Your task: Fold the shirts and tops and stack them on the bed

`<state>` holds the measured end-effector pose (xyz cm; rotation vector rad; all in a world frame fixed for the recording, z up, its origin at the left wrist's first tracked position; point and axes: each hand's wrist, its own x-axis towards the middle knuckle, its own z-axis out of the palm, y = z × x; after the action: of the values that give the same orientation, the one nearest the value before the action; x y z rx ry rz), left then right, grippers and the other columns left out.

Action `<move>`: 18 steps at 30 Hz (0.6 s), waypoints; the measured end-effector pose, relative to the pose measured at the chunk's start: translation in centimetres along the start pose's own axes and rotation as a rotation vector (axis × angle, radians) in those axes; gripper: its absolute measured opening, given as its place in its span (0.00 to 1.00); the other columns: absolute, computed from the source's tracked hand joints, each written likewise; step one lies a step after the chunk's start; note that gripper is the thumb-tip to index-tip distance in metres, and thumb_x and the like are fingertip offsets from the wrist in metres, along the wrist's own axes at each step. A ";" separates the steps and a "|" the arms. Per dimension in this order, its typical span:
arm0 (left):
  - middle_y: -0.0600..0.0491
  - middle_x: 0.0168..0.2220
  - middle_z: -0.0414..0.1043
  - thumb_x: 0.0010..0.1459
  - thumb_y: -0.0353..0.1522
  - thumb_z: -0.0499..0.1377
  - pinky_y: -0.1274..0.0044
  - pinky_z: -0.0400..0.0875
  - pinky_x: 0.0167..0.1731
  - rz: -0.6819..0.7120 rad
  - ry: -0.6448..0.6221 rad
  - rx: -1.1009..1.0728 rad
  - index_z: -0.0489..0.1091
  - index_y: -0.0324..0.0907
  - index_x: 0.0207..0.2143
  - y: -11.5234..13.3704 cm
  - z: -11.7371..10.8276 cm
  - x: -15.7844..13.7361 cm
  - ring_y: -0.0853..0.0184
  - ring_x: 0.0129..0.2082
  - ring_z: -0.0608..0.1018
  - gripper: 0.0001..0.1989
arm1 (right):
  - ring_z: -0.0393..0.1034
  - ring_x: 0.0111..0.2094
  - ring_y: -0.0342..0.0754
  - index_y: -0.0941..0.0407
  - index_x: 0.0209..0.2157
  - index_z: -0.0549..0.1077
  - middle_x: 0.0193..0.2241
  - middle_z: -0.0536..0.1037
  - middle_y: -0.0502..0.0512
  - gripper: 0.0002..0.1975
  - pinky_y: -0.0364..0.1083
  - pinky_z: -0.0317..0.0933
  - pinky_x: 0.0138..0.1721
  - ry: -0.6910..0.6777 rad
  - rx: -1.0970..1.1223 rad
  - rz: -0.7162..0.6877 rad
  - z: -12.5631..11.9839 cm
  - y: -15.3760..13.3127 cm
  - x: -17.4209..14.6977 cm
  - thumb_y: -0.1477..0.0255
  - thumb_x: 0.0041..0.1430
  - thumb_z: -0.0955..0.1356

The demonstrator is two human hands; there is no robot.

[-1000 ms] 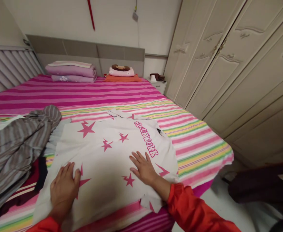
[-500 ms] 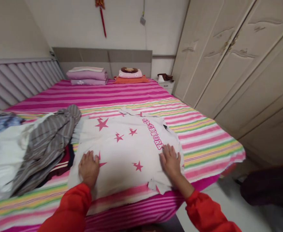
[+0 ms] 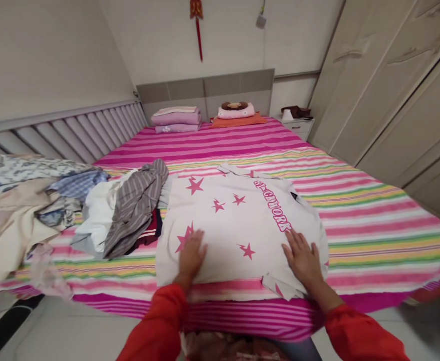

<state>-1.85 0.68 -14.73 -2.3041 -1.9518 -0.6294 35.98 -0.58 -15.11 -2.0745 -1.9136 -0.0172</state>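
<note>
A white T-shirt [image 3: 223,235] with pink stars and pink lettering lies spread sideways on the bed, its collar toward the right. My left hand [image 3: 192,256] is over the lower left part of the shirt, beside a large star, fingers stretched and slightly blurred. Flat on the chest area below the lettering rests my right hand [image 3: 301,258], its fingers spread. The near sleeve [image 3: 285,286] is rumpled by my right wrist. Neither hand grips the cloth.
Left of the shirt lies a heap with a grey striped garment [image 3: 133,210], a white garment [image 3: 99,210] and more clothes. Folded purple bedding [image 3: 177,119] and a pillow stack [image 3: 238,114] stand by the headboard [image 3: 238,87]. A wardrobe [image 3: 385,90] lines the right side.
The view has swung left, showing more of the clothes heap. My left hand has shifted inward across the shirt, nearer the large star. My right hand stays by the lettering.
</note>
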 end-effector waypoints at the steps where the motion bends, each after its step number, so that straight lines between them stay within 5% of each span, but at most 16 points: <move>1: 0.42 0.61 0.66 0.64 0.36 0.47 0.60 0.58 0.62 -0.083 0.025 0.027 0.65 0.40 0.60 -2.7 -1.2 -0.3 0.55 0.64 0.63 0.24 | 0.50 0.67 0.56 0.50 0.66 0.57 0.66 0.59 0.57 0.28 0.65 0.46 0.63 0.015 -0.009 0.031 -0.1 1.1 -0.1 0.62 0.67 0.52; 5: 0.38 0.58 0.68 0.65 0.34 0.42 0.58 0.56 0.61 -0.393 0.061 0.120 0.63 0.35 0.60 -9.4 -5.3 -1.4 0.53 0.62 0.65 0.26 | 0.49 0.67 0.56 0.54 0.66 0.58 0.67 0.58 0.58 0.29 0.63 0.45 0.63 0.016 -0.013 0.116 -0.8 2.6 0.0 0.62 0.67 0.51; 9: 0.33 0.58 0.67 0.66 0.36 0.40 0.50 0.53 0.59 -0.607 0.129 0.154 0.62 0.32 0.60 -6.6 -5.6 -1.5 0.47 0.64 0.60 0.27 | 0.47 0.68 0.57 0.57 0.67 0.54 0.68 0.55 0.61 0.30 0.67 0.45 0.62 -0.050 0.030 0.224 -0.9 -0.4 -0.2 0.62 0.68 0.50; 12: 0.36 0.64 0.59 0.66 0.37 0.41 0.56 0.52 0.62 -0.352 0.165 0.034 0.59 0.34 0.62 -0.2 -2.7 -1.7 0.53 0.66 0.58 0.27 | 0.45 0.69 0.57 0.56 0.68 0.52 0.68 0.53 0.61 0.29 0.66 0.44 0.63 -0.086 0.064 0.068 -0.2 -4.2 -1.2 0.62 0.68 0.53; 14: 0.40 0.64 0.61 0.66 0.36 0.43 0.59 0.52 0.63 -0.087 0.047 -0.057 0.61 0.39 0.62 3.7 -0.3 -2.1 0.56 0.66 0.59 0.25 | 0.44 0.69 0.55 0.54 0.67 0.53 0.68 0.53 0.59 0.28 0.64 0.43 0.64 -0.108 0.085 -0.067 0.2 -5.9 -1.9 0.62 0.68 0.54; 16: 0.44 0.64 0.62 0.66 0.37 0.44 0.59 0.52 0.63 0.079 -0.062 -0.091 0.62 0.43 0.62 5.8 1.3 -2.5 0.56 0.66 0.60 0.24 | 0.44 0.69 0.54 0.52 0.67 0.54 0.68 0.53 0.57 0.27 0.63 0.41 0.65 -0.120 0.091 -0.141 0.2 -6.0 -2.2 0.62 0.69 0.54; 18: 0.45 0.65 0.61 0.66 0.38 0.44 0.57 0.51 0.63 0.096 -0.090 -0.063 0.61 0.44 0.62 5.4 1.6 -2.7 0.55 0.66 0.59 0.25 | 0.45 0.69 0.54 0.50 0.66 0.55 0.68 0.55 0.56 0.27 0.63 0.41 0.65 -0.116 0.075 -0.131 -0.3 -4.2 -2.2 0.62 0.68 0.56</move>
<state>3.41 -2.45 -15.94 -2.4882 -1.8693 -0.5966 31.72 -2.59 -14.36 -1.9375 -2.0826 0.1451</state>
